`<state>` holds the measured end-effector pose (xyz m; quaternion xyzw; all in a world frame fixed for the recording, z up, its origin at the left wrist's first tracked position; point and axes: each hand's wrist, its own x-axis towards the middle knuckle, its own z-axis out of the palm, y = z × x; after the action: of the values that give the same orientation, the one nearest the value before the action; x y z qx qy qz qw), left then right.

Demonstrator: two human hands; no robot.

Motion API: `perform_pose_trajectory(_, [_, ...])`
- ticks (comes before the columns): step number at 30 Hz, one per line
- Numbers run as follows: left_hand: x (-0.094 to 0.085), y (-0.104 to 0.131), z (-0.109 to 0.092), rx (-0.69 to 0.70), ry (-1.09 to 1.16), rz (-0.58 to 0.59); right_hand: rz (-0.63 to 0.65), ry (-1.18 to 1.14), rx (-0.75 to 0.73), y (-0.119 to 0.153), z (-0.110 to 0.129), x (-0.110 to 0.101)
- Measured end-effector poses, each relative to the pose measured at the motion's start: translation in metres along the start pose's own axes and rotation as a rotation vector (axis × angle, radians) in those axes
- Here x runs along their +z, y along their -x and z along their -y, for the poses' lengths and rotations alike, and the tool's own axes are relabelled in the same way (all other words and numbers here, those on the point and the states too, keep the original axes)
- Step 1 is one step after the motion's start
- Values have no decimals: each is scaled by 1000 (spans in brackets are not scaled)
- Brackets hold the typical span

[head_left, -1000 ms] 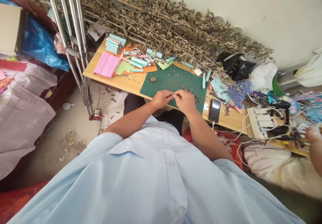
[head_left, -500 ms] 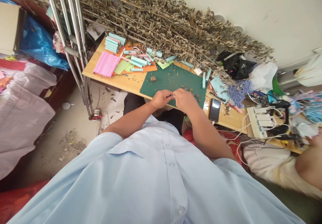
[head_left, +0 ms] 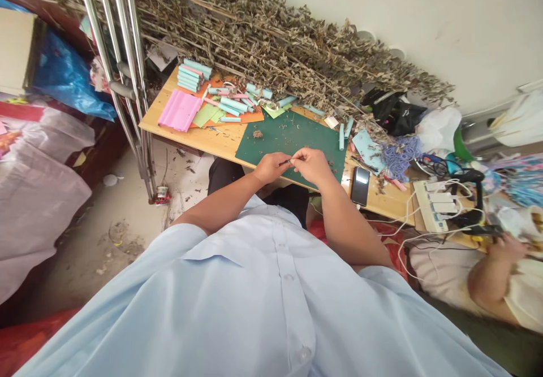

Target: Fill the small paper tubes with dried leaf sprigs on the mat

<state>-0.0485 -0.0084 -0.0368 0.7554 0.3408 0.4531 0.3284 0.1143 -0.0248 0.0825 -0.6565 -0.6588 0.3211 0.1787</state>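
Over the near edge of the green mat (head_left: pixel 292 134), my left hand (head_left: pixel 271 167) and my right hand (head_left: pixel 311 165) meet fingertip to fingertip. Both are closed in a pinch around something small and dark, too small to make out. A brown crumbly clump (head_left: pixel 257 134) lies on the mat beyond my left hand, with loose bits scattered around. Pale blue paper rolls (head_left: pixel 234 104) and a pink corrugated sheet (head_left: pixel 180 109) lie on the wooden table (head_left: pixel 165 125) to the left. Two more blue rolls (head_left: pixel 341 137) rest at the mat's right edge.
Dried leafy stalks (head_left: pixel 271 38) are heaped along the wall behind the table. Metal crutches (head_left: pixel 123 77) stand at its left end. To the right are a phone (head_left: pixel 360 185), a power strip (head_left: pixel 430 206) with cables, and another person's arm (head_left: pixel 492 281).
My right hand's fingers have shifted and arch more over the small item. At the far right, the other person's arm has moved further into view. The camera view has turned slightly.
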Motion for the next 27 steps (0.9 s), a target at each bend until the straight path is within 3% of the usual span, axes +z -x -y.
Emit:
perform_pose_trajectory(14, [-2,-1,-4,-14,-8,43,-20,-60,176,-11,5,6])
perform_pose_trajectory(18, [-2,-1,-3,-27,-9,44,-36,-47,134,-14,3,8])
perform_pose_trajectory(27, [-1,0,-2,-17,-12,20,-32,-267,140,-3,1,6])
